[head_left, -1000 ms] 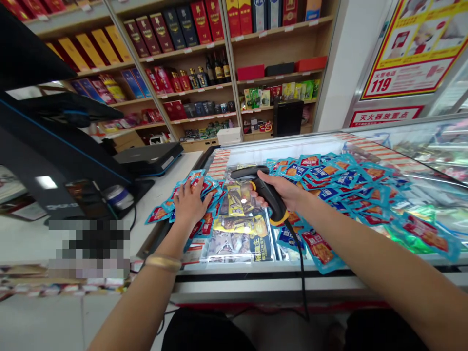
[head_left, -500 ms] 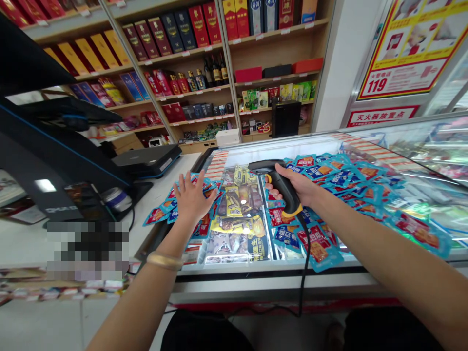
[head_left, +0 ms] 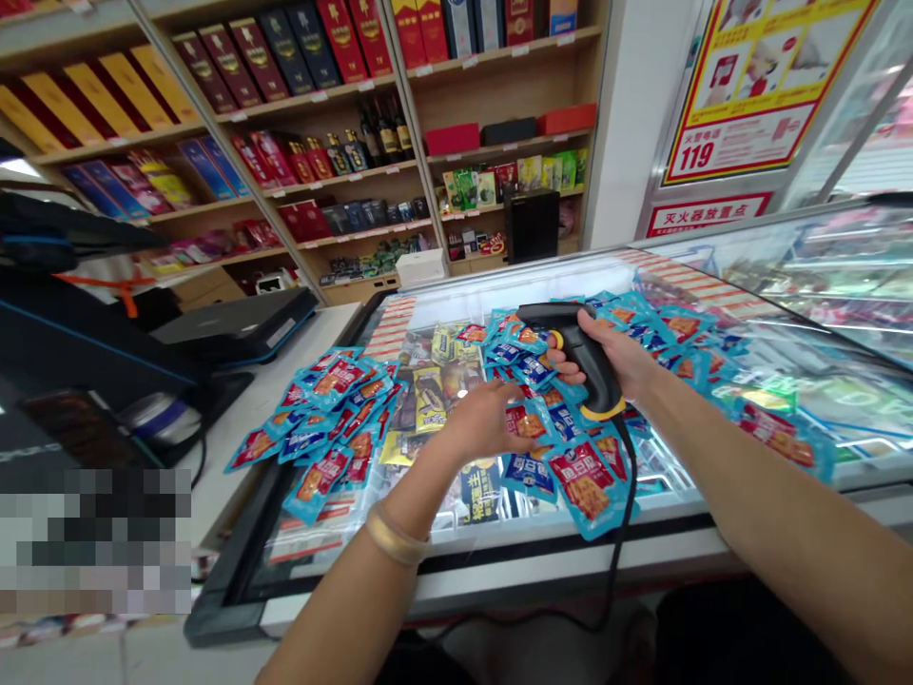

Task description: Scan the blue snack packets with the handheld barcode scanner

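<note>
My right hand (head_left: 606, 357) is wrapped round the grip of a black and yellow barcode scanner (head_left: 595, 366), whose head points left above the packets. Its black cord hangs down over the counter's front edge. My left hand (head_left: 492, 419), with a gold bangle (head_left: 397, 535) on the wrist, reaches to the near side of the right-hand pile of blue snack packets (head_left: 589, 480). Its thumb and fingers are apart over a red-labelled packet; whether they touch it I cannot tell. A second pile of the same packets (head_left: 335, 381) lies on the left of the glass top.
Below the glass of the freezer (head_left: 463, 266) lie yellow and brown packages (head_left: 430, 400). On the left stand a dark checkout machine (head_left: 43, 381), a flat scale (head_left: 235, 323) and a can (head_left: 161, 419). Shelves of boxes and bottles (head_left: 357, 143) line the back.
My left hand has moved right, from the left pile to the right one. The scanner, still in my right hand, has shifted slightly right in view. The view has turned too.
</note>
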`<move>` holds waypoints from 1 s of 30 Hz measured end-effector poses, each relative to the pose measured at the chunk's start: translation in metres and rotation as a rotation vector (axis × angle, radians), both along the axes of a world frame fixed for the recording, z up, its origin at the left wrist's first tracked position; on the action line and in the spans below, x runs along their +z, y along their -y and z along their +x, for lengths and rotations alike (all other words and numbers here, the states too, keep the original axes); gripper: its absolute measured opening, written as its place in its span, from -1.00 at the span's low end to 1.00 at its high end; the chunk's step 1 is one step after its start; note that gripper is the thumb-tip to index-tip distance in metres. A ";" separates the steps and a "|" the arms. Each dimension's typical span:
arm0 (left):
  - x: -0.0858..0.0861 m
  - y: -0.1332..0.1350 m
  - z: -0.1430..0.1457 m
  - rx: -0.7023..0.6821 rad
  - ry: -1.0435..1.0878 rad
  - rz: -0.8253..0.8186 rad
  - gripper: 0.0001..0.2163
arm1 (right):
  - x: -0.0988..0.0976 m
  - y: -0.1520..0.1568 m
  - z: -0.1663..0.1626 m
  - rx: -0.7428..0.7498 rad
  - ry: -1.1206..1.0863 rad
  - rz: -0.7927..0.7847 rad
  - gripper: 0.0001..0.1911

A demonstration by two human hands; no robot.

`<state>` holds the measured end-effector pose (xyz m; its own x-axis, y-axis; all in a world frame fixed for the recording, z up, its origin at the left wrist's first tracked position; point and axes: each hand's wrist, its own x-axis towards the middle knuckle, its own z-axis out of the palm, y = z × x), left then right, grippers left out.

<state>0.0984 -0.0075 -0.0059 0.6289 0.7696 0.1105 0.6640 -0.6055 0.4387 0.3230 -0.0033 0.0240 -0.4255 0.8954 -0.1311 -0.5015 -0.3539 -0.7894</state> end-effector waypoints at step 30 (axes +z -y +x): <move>-0.004 -0.019 -0.024 0.306 1.397 -0.999 -0.57 | -0.010 0.012 -0.021 0.215 0.047 -0.012 -0.60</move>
